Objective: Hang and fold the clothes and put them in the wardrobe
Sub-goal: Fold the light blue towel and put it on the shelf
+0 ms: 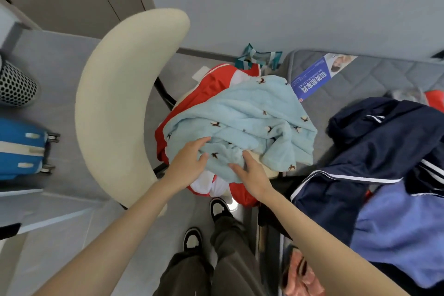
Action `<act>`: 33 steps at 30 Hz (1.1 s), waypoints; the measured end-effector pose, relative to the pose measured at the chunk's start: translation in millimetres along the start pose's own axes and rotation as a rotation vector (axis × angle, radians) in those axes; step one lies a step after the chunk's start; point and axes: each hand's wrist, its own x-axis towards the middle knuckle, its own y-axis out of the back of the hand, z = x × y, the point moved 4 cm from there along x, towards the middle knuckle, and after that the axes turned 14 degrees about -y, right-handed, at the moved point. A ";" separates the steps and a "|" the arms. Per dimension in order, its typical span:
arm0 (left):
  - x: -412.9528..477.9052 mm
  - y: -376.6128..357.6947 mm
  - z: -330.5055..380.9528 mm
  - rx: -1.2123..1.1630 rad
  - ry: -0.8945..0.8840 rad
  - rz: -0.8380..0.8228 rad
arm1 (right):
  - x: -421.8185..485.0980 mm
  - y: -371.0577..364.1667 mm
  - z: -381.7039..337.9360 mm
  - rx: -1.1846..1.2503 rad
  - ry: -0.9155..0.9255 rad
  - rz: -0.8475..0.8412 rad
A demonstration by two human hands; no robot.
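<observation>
A fluffy light blue garment (242, 118) with small brown embroidered marks lies crumpled on top of a red and white garment (211, 79) on the chair seat. My left hand (189, 163) rests on the near left edge of the blue garment, fingers curled into the fabric. My right hand (252, 175) presses on its near edge, fingers spread and bent over a fold. A navy jacket with white stripes (374, 151) and a lighter blue garment (403, 230) lie on the mattress to the right. A pink garment (300, 276) sits at the bottom right.
The cream chair back (120, 103) curves on the left. A blue suitcase (21, 149) and a perforated bin (16, 86) stand at the far left. The grey mattress (374, 79) carries a blue leaflet (314, 77). A teal bag (259, 57) lies by the wall.
</observation>
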 end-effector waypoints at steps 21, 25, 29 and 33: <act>-202.1 110.0 254.8 -0.250 -0.760 0.069 | -376.4 119.0 -155.4 0.185 0.551 0.319; -251.8 117.1 288.5 -0.279 -0.827 0.145 | -397.0 105.0 -127.2 0.036 0.394 0.356; -305.5 116.4 312.2 -0.334 -0.863 0.173 | -412.8 82.7 -93.7 0.059 0.257 0.481; -357.9 110.2 315.2 -0.422 -0.836 0.305 | -446.4 78.2 -64.0 0.056 0.295 0.600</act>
